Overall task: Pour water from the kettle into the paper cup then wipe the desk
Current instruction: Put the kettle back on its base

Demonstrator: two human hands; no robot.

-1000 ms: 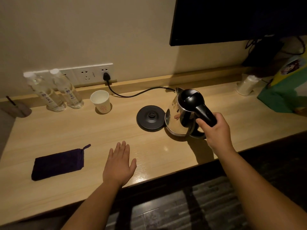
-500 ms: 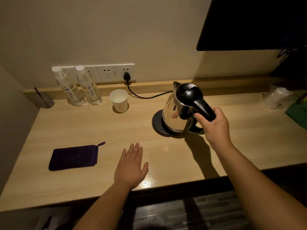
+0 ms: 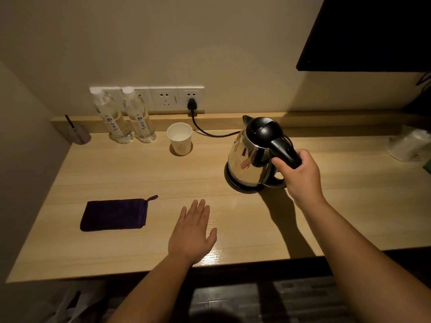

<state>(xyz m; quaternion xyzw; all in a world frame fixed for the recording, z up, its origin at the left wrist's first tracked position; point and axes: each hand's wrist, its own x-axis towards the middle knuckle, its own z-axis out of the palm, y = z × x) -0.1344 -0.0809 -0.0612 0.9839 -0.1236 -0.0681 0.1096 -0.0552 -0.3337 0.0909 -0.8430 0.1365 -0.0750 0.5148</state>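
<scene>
A steel kettle (image 3: 250, 157) with a black lid and handle stands on its black base (image 3: 235, 184) at the middle right of the wooden desk (image 3: 140, 173). My right hand (image 3: 300, 176) grips the kettle's handle. A white paper cup (image 3: 180, 139) stands upright near the back ledge, left of the kettle, with water showing inside. A folded dark purple cloth (image 3: 114, 214) lies flat at the front left. My left hand (image 3: 192, 231) rests palm down on the desk, fingers spread, just right of the cloth and holding nothing.
Two water bottles (image 3: 126, 115) stand at the back left beside the cup. The base's black cord (image 3: 207, 132) runs to a wall socket (image 3: 191, 101). A dark round item (image 3: 78, 135) sits in the left corner. White wrapped things (image 3: 408, 145) lie far right. A dark screen (image 3: 368, 31) hangs above.
The kettle went from the desk right of its base onto the base, my right hand still on the handle. My view shifted leftward. My left hand stayed flat on the desk.
</scene>
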